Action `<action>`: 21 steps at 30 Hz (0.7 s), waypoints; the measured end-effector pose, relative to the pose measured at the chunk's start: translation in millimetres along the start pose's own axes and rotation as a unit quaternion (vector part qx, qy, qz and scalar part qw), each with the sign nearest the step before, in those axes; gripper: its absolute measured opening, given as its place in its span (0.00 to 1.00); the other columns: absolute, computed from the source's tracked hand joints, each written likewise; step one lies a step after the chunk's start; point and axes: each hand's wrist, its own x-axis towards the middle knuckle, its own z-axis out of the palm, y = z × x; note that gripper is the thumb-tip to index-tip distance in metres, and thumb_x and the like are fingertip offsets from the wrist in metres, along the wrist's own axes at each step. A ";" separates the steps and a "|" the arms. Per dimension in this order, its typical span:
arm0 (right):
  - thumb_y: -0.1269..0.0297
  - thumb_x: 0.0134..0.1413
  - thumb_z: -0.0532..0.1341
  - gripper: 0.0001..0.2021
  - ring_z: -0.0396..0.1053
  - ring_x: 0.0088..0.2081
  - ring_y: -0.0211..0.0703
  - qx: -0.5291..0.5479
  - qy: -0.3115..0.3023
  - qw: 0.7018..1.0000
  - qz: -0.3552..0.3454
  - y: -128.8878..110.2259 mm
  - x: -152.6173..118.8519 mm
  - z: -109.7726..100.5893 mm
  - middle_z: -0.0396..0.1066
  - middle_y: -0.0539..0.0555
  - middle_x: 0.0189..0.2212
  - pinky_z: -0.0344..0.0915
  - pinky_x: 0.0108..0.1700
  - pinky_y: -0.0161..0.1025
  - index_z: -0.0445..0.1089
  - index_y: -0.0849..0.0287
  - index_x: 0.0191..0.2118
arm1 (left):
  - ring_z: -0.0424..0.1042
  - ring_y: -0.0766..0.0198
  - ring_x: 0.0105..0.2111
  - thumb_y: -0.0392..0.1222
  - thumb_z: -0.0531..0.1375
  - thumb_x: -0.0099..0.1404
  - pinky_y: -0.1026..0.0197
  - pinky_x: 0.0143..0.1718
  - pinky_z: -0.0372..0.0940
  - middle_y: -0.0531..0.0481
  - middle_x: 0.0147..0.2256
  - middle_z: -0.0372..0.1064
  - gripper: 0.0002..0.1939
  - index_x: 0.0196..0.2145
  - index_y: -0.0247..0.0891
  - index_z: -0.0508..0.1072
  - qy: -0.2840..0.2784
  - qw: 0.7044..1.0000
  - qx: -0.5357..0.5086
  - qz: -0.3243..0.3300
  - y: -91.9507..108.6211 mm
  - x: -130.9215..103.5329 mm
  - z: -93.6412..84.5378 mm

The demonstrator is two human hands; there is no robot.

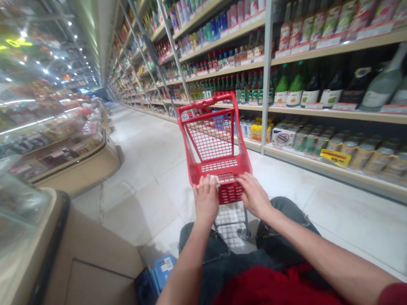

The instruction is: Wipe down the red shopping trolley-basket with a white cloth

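A small red shopping cart (216, 165) with a plastic mesh basket stands upright in front of my bent knees. My left hand (206, 201) lies at the left of its near edge, fingers closed over a crumpled white wipe (214, 179) pressed against the red plastic. Most of the wipe is hidden under the fingers. At the right of the same edge, my right hand (254, 195) curls its fingers over the rim. No goods show inside the basket. Below, a grey metal frame and a caster (244, 233) show between my legs.
Tall shelves (326, 50) of bottles and cans line the right side. On the left stand a glass-topped counter (50, 259) and a blurred display of packaged food (43, 142). A blue box (165, 269) lies by the counter's base. Pale floor tiles (140, 142) run down the aisle.
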 end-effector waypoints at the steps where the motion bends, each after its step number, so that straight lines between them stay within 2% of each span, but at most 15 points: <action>1: 0.77 0.45 0.50 0.24 0.54 0.58 0.52 -0.004 -0.003 1.000 -0.004 1.3 0.0 -0.8 0.62 0.63 0.52 0.56 0.58 0.54 0.64 0.66 0.51 | 0.51 0.54 0.60 0.35 0.48 0.63 0.43 0.58 0.47 0.45 0.59 0.55 0.22 0.55 0.41 0.60 -0.006 1.000 0.006 0.003 -4.0 2.1 -0.5; 4: 0.77 0.45 0.50 0.24 0.54 0.57 0.52 -0.009 -0.019 1.000 -0.021 4.2 -0.4 -2.9 0.62 0.62 0.52 0.57 0.57 0.54 0.63 0.66 0.51 | 0.57 0.55 0.57 0.31 0.48 0.62 0.45 0.58 0.51 0.42 0.57 0.59 0.21 0.53 0.39 0.63 -0.027 1.000 -0.007 -0.014 -24.8 10.5 -4.8; 7: 0.76 0.45 0.50 0.24 0.54 0.57 0.52 -0.005 -0.022 0.999 -0.035 3.2 -1.6 -1.9 0.62 0.61 0.52 0.57 0.57 0.55 0.63 0.64 0.51 | 0.58 0.56 0.57 0.28 0.48 0.60 0.51 0.56 0.56 0.40 0.56 0.59 0.22 0.51 0.35 0.64 -0.008 0.996 -0.040 -0.079 -40.6 13.2 -5.7; 10: 0.76 0.46 0.50 0.24 0.53 0.58 0.53 -0.004 -0.011 0.999 -0.035 0.5 -3.4 1.6 0.62 0.61 0.52 0.56 0.57 0.56 0.63 0.63 0.52 | 0.58 0.58 0.57 0.27 0.49 0.59 0.55 0.56 0.57 0.40 0.56 0.59 0.23 0.52 0.35 0.64 0.024 0.992 -0.078 -0.097 -32.1 7.6 1.5; 15: 0.75 0.47 0.51 0.26 0.53 0.58 0.53 -0.013 -0.008 0.999 -0.033 2.2 -4.9 2.5 0.61 0.60 0.53 0.56 0.58 0.57 0.60 0.62 0.55 | 0.57 0.59 0.57 0.28 0.48 0.61 0.53 0.57 0.55 0.41 0.56 0.60 0.22 0.53 0.35 0.63 0.021 0.994 -0.108 -0.008 -0.9 3.4 10.3; 17: 0.75 0.48 0.50 0.27 0.54 0.58 0.53 -0.026 -0.013 0.999 -0.028 3.7 -4.9 0.6 0.61 0.61 0.53 0.56 0.57 0.58 0.58 0.62 0.57 | 0.56 0.58 0.58 0.28 0.48 0.61 0.50 0.58 0.53 0.41 0.57 0.59 0.22 0.53 0.35 0.63 0.008 0.996 -0.091 -0.016 -3.4 4.4 6.0; 21: 0.74 0.48 0.50 0.27 0.54 0.58 0.54 -0.049 -0.018 0.999 -0.014 1.8 -4.5 -1.1 0.61 0.63 0.54 0.56 0.55 0.57 0.57 0.64 0.57 | 0.55 0.55 0.59 0.29 0.49 0.61 0.44 0.58 0.50 0.39 0.58 0.56 0.24 0.54 0.35 0.61 0.006 0.993 -0.049 -0.106 -23.3 4.1 -4.7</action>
